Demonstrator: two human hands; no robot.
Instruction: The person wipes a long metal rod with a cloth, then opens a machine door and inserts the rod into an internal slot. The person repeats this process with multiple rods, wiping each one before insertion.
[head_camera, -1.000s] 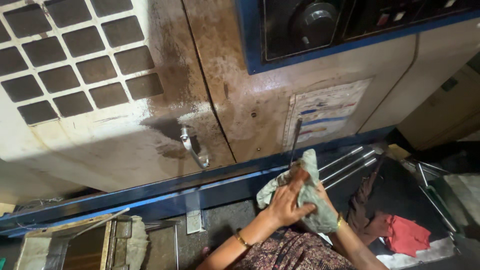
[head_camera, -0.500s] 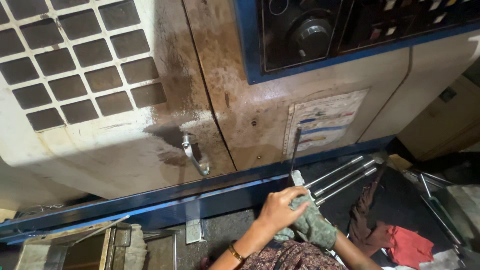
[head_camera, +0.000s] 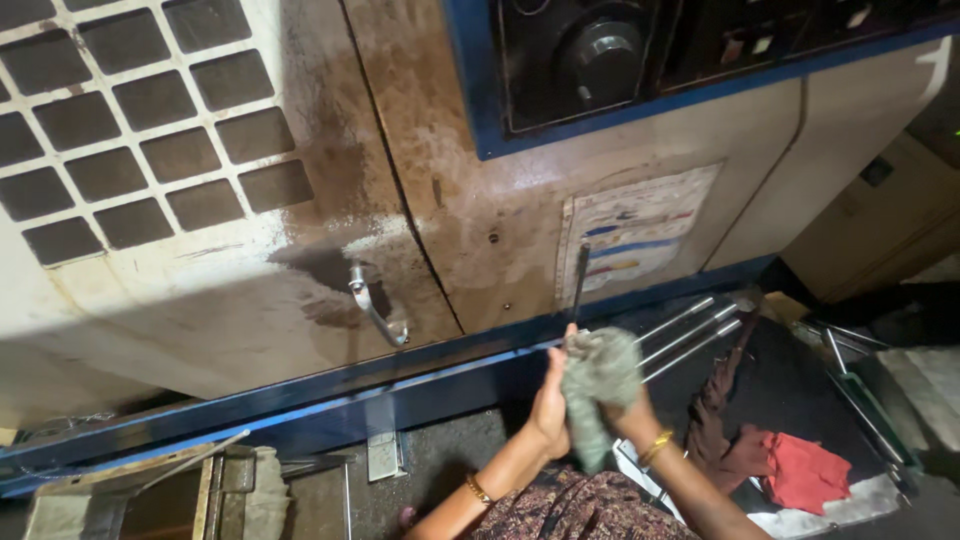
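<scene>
Raised since the earlier frame, a grey-green cloth is now gripped by the right hand and left hand. From their clasp a thin dark rod is pointed straight upward, long axis vertical.

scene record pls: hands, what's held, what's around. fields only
left hand: pressed against the grey-green rag
right hand: wrapped in the rag
dark rod: sticks up out of the rag
behind: stained cream machine panel, metal handle
right: three metal rods, red cloth
</scene>
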